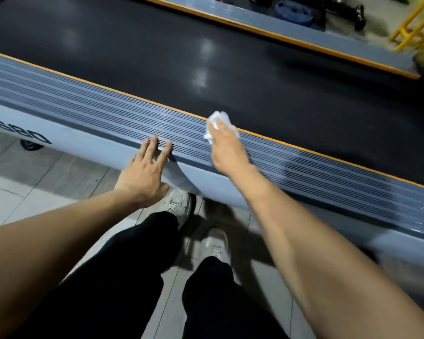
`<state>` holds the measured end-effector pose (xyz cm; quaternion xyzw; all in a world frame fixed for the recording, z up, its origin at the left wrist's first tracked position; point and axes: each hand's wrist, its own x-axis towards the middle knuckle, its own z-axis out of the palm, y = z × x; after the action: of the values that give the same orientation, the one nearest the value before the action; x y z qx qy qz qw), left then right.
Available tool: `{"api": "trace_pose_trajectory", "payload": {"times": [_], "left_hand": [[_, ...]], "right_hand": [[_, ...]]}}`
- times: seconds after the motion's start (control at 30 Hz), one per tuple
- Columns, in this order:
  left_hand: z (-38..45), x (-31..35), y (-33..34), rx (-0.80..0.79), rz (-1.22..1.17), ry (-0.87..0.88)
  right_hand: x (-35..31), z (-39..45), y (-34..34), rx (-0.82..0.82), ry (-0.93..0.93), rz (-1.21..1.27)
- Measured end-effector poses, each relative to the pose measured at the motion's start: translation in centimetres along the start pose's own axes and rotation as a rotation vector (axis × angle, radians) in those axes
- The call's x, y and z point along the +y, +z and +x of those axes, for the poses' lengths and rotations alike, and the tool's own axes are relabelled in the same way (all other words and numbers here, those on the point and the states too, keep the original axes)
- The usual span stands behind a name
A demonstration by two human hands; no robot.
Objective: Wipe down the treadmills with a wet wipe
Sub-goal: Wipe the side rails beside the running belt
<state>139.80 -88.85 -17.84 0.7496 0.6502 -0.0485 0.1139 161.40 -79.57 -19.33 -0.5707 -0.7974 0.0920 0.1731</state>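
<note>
The right hand presses a crumpled wet wipe onto the treadmill's ribbed side rail, beside the dark belt. The left hand braces flat, fingers spread. The bunched wipe may skip the grooves, leaving grime.

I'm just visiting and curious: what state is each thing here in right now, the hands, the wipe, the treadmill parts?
Left hand: open, straight fingers resting on the ribbed side rail.
Right hand: pressing the wet wipe onto the rail.
Wet wipe: white, crumpled, on the rail by its orange edge.
Ribbed side rail: grey, being wiped.
Treadmill belt: black, bare, reflecting ceiling light.
Far side rail: untouched by either hand.
</note>
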Motion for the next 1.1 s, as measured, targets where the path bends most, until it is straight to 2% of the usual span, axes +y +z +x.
{"api": "trace_pose_trajectory", "payload": {"times": [0.07,0.17,0.3,0.37,0.43,0.53,0.63,0.7,0.83,0.93,1.0,1.1], "left_hand": [[0.0,-0.8,-0.3,-0.034,0.062,0.039],[0.3,-1.7,-0.8,-0.085,0.082,0.061],[0.7,-2.0,-1.2,-0.133,0.061,0.08],[0.7,-1.7,-1.7,-0.157,0.042,0.065],[0.7,-1.2,-1.9,-0.177,0.025,0.048],[0.7,-1.0,-1.8,-0.185,-0.011,0.045],[0.9,-1.6,-1.9,-0.175,-0.031,0.051],[0.9,-1.8,-1.7,-0.162,-0.052,0.071],[0.7,-2.1,-1.3,-0.115,-0.115,0.08],[0.6,-2.3,-1.0,-0.104,-0.142,0.087],[0.6,-2.4,-0.9,-0.103,-0.142,0.087],[0.7,-2.4,-1.2,-0.13,-0.13,0.11]], "right_hand": [[-3.3,2.0,1.7,-0.054,-0.059,0.017],[-3.1,2.1,1.3,-0.113,-0.026,0.035],[2.9,-2.5,-1.3,0.187,0.154,-0.024],[5.5,-5.1,-2.3,0.216,0.314,-0.054],[5.3,-5.2,-2.4,0.228,0.408,-0.058],[0.3,-1.6,-0.7,0.185,0.281,-0.081],[-5.0,0.6,1.6,-0.001,0.033,0.0],[-6.4,-0.3,2.2,-0.117,-0.033,0.054],[-2.6,-6.0,1.0,-0.026,-0.079,0.06],[1.0,-10.4,0.2,0.079,0.036,0.061],[0.8,-10.9,0.1,0.105,0.081,0.054],[-2.9,-8.1,1.9,0.095,0.001,0.064]]}}
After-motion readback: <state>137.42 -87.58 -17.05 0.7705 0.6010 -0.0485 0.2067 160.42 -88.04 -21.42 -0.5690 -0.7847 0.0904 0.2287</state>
